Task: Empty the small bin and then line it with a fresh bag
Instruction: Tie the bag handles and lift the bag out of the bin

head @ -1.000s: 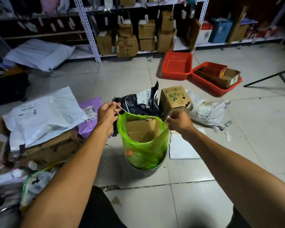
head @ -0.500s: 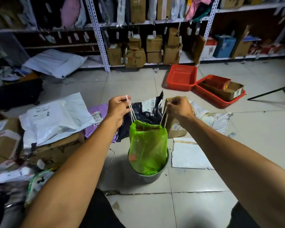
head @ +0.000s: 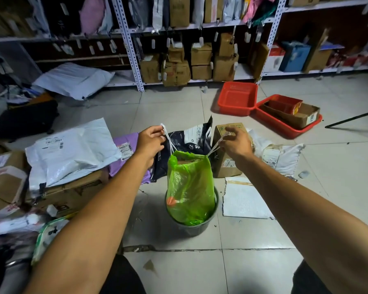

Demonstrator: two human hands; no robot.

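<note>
A small dark bin [head: 192, 227] stands on the tiled floor in the middle of the head view. A full green bag [head: 189, 187] rises out of it, its mouth pulled nearly closed over a piece of cardboard. White drawstrings [head: 168, 137] run up from the bag's top to both sides. My left hand [head: 150, 141] grips the left string above and left of the bag. My right hand [head: 236, 142] grips the right string above and right of it.
White and purple mailers [head: 72, 149] and cardboard boxes [head: 70, 194] crowd the floor to the left. A brown box [head: 225, 166] and a dark pouch [head: 191, 141] sit just behind the bin. A white sheet [head: 244, 200] lies at right. Red trays [head: 238, 98] and shelving [head: 132, 49] stand farther back.
Both hands have lifted and pulled the drawstrings up and apart. The bag's open mouth has cinched nearly closed, and the bag has risen partly out of the bin.
</note>
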